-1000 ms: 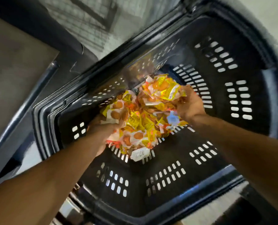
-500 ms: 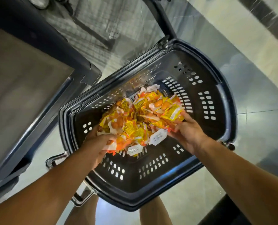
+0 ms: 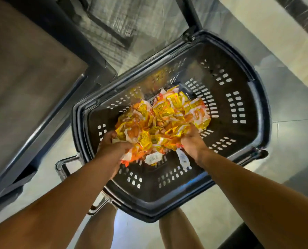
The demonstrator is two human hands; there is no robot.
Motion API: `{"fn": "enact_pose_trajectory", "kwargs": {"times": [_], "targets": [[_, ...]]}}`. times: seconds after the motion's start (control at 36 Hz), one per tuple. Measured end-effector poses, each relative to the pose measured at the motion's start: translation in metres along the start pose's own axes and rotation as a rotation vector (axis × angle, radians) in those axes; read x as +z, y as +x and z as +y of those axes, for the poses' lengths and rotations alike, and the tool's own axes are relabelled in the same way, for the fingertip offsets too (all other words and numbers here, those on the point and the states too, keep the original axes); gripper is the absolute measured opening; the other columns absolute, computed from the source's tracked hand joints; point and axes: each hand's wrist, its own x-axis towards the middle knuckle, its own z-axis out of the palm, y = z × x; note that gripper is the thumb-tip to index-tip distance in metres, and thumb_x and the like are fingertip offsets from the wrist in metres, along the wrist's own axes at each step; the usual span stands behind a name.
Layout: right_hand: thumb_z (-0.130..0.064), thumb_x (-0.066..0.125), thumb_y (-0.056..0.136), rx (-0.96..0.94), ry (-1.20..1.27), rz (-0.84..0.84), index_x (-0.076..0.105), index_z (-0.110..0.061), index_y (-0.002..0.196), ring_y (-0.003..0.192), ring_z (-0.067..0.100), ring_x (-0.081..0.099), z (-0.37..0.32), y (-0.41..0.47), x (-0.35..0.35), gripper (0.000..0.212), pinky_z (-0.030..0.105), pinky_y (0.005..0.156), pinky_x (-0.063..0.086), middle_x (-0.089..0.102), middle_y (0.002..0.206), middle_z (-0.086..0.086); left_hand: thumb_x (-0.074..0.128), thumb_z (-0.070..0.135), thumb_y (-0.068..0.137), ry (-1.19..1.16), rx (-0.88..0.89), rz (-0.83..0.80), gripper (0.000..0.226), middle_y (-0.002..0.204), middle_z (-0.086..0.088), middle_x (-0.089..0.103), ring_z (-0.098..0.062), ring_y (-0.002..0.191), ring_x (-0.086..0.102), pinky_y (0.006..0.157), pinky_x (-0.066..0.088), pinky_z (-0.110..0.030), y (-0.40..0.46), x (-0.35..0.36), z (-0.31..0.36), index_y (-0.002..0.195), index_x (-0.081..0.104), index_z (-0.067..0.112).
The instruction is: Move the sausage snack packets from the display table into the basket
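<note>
Between both hands' fingers [image 3: 121,145], packets [image 3: 163,121]

I note the basket [image 3: 253,97] on the floor [image 3: 257,33], right of the display table [image 3: 23,69]. The sausage snack packets [image 3: 164,123] sit inside it, between left hand [image 3: 111,150] and right hand [image 3: 192,142].

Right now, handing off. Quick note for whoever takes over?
Left hand: grips the near left edge of the packet pile.
Right hand: grips the pile's near right edge.
The pile sits low inside the black basket on the floor; whether it rests on the bottom is unclear.
Done: this batch is in the basket.
Left: let go. The table top in view shows no packets.
</note>
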Motion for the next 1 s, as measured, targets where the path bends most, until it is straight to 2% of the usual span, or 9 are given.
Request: {"fn": "enact_pose_trajectory", "kwargs": {"times": [0.11, 0.22, 0.36, 0.53, 0.61, 0.69, 0.83, 0.94, 1.0], "targets": [[-0.003, 0.06, 0.096, -0.173, -0.175, 0.026, 0.015, -0.04, 0.16, 0.145, 0.035, 0.036, 0.014, 0.029, 0.023, 0.086, 0.049, 0.106, 0.049, 0.014, 0.164, 0.009, 0.078, -0.004, 0.075, 0.039, 0.043, 0.049, 0.069, 0.125, -0.01, 0.065, -0.037, 0.11, 0.065, 0.096, 0.055, -0.054, 0.024, 0.001, -0.017, 0.134, 0.054, 0.023], [-0.029, 0.083, 0.082, -0.123, -0.414, -0.055, 0.002, -0.045, 0.159, 0.155, 0.037, 0.008, 0.02, 0.044, 0.037, 0.113, 0.054, 0.121, 0.029, -0.012, 0.168, 0.003, 0.081, 0.003, 0.072, 0.073, 0.032, 0.047, 0.079, 0.132, -0.007, 0.062, -0.037, 0.114, 0.063, 0.099, 0.053, -0.055, 0.04, 0.001, -0.026, 0.139, 0.051, 0.032], [-0.038, 0.094, 0.065, -0.075, -0.576, 0.02, -0.016, -0.046, 0.155, 0.153, 0.048, -0.006, 0.025, 0.062, 0.044, 0.142, 0.064, 0.123, 0.011, -0.024, 0.166, 0.008, 0.082, 0.014, 0.059, 0.078, 0.024, 0.025, 0.091, 0.136, -0.006, 0.059, -0.037, 0.12, 0.059, 0.101, 0.051, -0.055, 0.05, 0.001, -0.031, 0.14, 0.049, 0.037], [-0.035, 0.097, 0.06, 0.005, -0.533, 0.116, -0.012, -0.044, 0.155, 0.151, 0.053, -0.007, 0.031, 0.09, 0.049, 0.145, 0.065, 0.118, 0.018, -0.017, 0.168, 0.006, 0.082, 0.005, 0.075, 0.083, 0.053, 0.028, 0.082, 0.135, -0.004, 0.06, -0.033, 0.117, 0.061, 0.1, 0.053, -0.053, 0.068, 0.0, -0.042, 0.143, 0.047, 0.036], [-0.039, 0.096, 0.062, -0.022, -0.558, 0.177, 0.002, -0.037, 0.156, 0.149, 0.053, 0.013, 0.032, 0.095, 0.051, 0.133, 0.065, 0.113, 0.034, -0.004, 0.168, 0.006, 0.08, 0.003, 0.077, 0.087, 0.058, 0.028, 0.083, 0.137, -0.003, 0.058, -0.032, 0.12, 0.059, 0.099, 0.053, -0.052, 0.071, 0.002, -0.045, 0.145, 0.045, 0.037], [-0.038, 0.092, 0.069, -0.067, -0.556, 0.248, 0.02, -0.026, 0.154, 0.14, 0.043, 0.041, 0.033, 0.092, 0.046, 0.113, 0.057, 0.107, 0.045, 0.024, 0.162, 0.011, 0.08, 0.003, 0.077, 0.089, 0.061, 0.02, 0.083, 0.137, -0.003, 0.058, -0.032, 0.12, 0.059, 0.1, 0.053, -0.052, 0.071, 0.002, -0.046, 0.144, 0.045, 0.037], [-0.032, 0.074, 0.089, -0.112, -0.54, 0.282, 0.042, -0.024, 0.145, 0.122, 0.038, 0.058, 0.032, 0.07, 0.022, 0.065, 0.048, 0.102, 0.05, 0.063, 0.127, 0.013, 0.079, 0.001, 0.078, 0.064, 0.064, 0.017, 0.081, 0.134, -0.002, 0.06, -0.031, 0.117, 0.061, 0.098, 0.054, -0.051, 0.057, 0.002, -0.04, 0.143, 0.047, 0.036], [-0.03, 0.07, 0.092, 0.035, -0.383, 0.216, 0.063, -0.024, 0.127, 0.117, 0.033, 0.061, 0.026, 0.045, 0.001, 0.036, 0.039, 0.1, 0.046, 0.068, 0.118, 0.008, 0.076, -0.004, 0.078, 0.018, 0.038, -0.005, 0.061, 0.114, 0.001, 0.067, -0.023, 0.096, 0.067, 0.067, 0.057, -0.031, 0.04, -0.002, -0.033, 0.121, 0.06, 0.035], [-0.027, 0.07, 0.094, 0.105, -0.163, 0.17, 0.07, -0.023, 0.117, 0.1, 0.026, 0.066, 0.02, 0.026, -0.007, 0.023, 0.035, 0.089, 0.051, 0.069, 0.1, 0.001, 0.076, -0.007, 0.077, -0.012, 0.022, -0.035, 0.051, 0.102, 0.003, 0.069, -0.019, 0.085, 0.068, 0.05, 0.053, -0.023, 0.026, -0.007, -0.025, 0.104, 0.062, 0.034]]}}
